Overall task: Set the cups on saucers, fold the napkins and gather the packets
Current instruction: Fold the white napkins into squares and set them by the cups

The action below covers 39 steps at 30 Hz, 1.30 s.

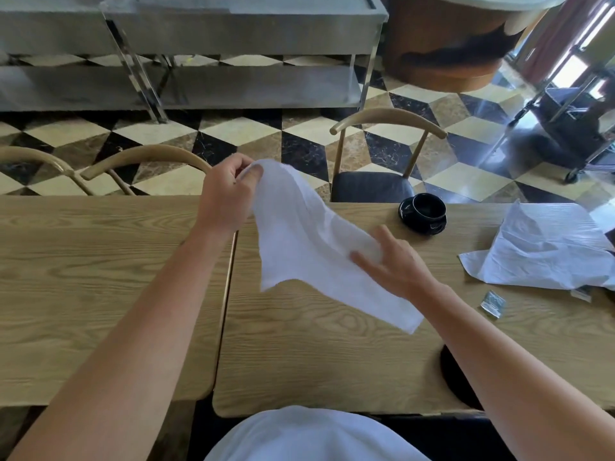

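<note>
A white napkin [309, 241] hangs above the wooden table [299, 361]. My left hand [229, 194] pinches its upper corner, raised over the table's far edge. My right hand [396, 261] grips the napkin's middle from the right, fingers spread around the cloth. A black cup [429, 206] sits on a black saucer [421, 224] at the far edge. A second white napkin [545, 247] lies crumpled at the right. A small packet [492, 303] lies near it, and another packet [581, 293] peeks from under that napkin. A dark round object [457, 380] is partly hidden under my right forearm.
A second table [100, 277] adjoins on the left with a narrow gap between. Wooden chairs [382, 154] stand along the far side. Steel shelving [233, 61] and a trolley [572, 128] stand on the chequered floor beyond.
</note>
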Each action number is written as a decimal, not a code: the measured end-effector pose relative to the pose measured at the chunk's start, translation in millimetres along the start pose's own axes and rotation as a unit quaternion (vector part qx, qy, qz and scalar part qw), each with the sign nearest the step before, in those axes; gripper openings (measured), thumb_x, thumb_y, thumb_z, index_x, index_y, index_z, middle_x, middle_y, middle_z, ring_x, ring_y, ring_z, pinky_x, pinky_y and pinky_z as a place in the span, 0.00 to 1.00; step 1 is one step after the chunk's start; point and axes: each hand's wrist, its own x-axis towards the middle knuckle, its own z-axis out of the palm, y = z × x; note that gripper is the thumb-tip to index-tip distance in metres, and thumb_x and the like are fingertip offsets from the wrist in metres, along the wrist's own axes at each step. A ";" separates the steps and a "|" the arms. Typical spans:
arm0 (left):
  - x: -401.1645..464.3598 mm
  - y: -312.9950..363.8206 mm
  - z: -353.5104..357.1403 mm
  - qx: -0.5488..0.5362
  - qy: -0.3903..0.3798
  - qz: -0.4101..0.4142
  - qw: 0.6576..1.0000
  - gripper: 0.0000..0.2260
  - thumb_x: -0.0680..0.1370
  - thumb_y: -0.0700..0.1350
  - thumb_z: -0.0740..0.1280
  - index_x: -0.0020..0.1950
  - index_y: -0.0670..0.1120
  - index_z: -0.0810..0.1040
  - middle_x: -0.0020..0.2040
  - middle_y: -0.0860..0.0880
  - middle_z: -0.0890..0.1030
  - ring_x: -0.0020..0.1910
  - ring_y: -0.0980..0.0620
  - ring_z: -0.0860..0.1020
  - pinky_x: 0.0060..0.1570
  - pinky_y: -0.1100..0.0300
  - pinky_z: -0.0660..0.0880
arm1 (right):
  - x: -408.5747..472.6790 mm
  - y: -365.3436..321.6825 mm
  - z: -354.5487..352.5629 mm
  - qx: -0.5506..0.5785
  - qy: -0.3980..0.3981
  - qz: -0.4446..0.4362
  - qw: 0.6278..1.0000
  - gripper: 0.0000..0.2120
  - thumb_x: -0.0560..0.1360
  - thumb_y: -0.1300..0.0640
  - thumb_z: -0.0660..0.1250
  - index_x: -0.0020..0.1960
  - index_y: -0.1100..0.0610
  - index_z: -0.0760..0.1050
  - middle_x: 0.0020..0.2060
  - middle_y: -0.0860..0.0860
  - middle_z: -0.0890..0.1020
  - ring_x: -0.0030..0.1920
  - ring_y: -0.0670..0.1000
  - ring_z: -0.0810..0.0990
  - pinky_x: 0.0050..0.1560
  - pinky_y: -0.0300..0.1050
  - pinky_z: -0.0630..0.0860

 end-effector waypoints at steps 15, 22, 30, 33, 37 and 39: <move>1.4 -48.3 -18.7 0.047 0.037 -0.025 0.998 0.10 0.81 0.51 0.61 0.41 0.51 0.74 0.33 0.54 0.74 0.30 0.62 0.70 0.32 0.58 0.65 | -3.5 15.6 -30.7 -0.119 -0.103 -0.032 0.987 0.10 0.76 0.59 0.54 0.41 0.45 0.59 0.30 0.52 0.74 0.29 0.53 0.72 0.28 0.51 0.68; 47.1 -50.1 -24.8 0.212 0.010 0.065 0.975 0.08 0.80 0.46 0.66 0.52 0.49 0.85 0.46 0.46 0.74 0.47 0.46 0.76 0.47 0.55 0.72 | 55.2 25.2 -67.1 -0.222 -0.047 -0.052 0.972 0.13 0.85 0.55 0.56 0.66 0.55 0.74 0.57 0.53 0.83 0.56 0.60 0.82 0.52 0.57 0.80; 122.9 -7.6 -42.0 0.263 0.066 0.114 0.956 0.11 0.80 0.40 0.63 0.53 0.45 0.85 0.50 0.42 0.75 0.54 0.42 0.75 0.49 0.50 0.74 | 130.9 -0.1 -128.3 -0.161 0.159 -0.050 0.973 0.13 0.82 0.52 0.63 0.48 0.59 0.82 0.43 0.56 0.82 0.46 0.60 0.80 0.43 0.51 0.76; 126.7 -4.6 -45.5 0.254 0.090 0.123 0.955 0.07 0.78 0.39 0.66 0.50 0.43 0.84 0.50 0.41 0.76 0.52 0.42 0.76 0.48 0.50 0.75 | 138.2 -3.6 -135.0 -0.130 0.206 -0.063 0.968 0.11 0.81 0.54 0.64 0.49 0.58 0.84 0.43 0.56 0.83 0.44 0.58 0.80 0.39 0.47 0.70; 111.9 -22.8 -43.4 0.251 0.085 0.129 0.955 0.04 0.77 0.38 0.68 0.47 0.42 0.82 0.48 0.42 0.77 0.48 0.44 0.76 0.47 0.50 0.76 | 130.7 7.0 -123.7 -0.116 0.203 -0.076 0.969 0.10 0.81 0.57 0.64 0.50 0.57 0.84 0.43 0.55 0.82 0.45 0.58 0.79 0.42 0.51 0.76; 98.1 -39.3 -42.0 0.251 0.073 0.137 0.955 0.03 0.77 0.38 0.68 0.46 0.42 0.82 0.45 0.46 0.75 0.46 0.46 0.75 0.45 0.52 0.75 | 120.9 15.4 -112.3 -0.127 0.192 -0.071 0.971 0.10 0.80 0.58 0.65 0.51 0.56 0.85 0.44 0.54 0.84 0.44 0.58 0.80 0.41 0.49 0.75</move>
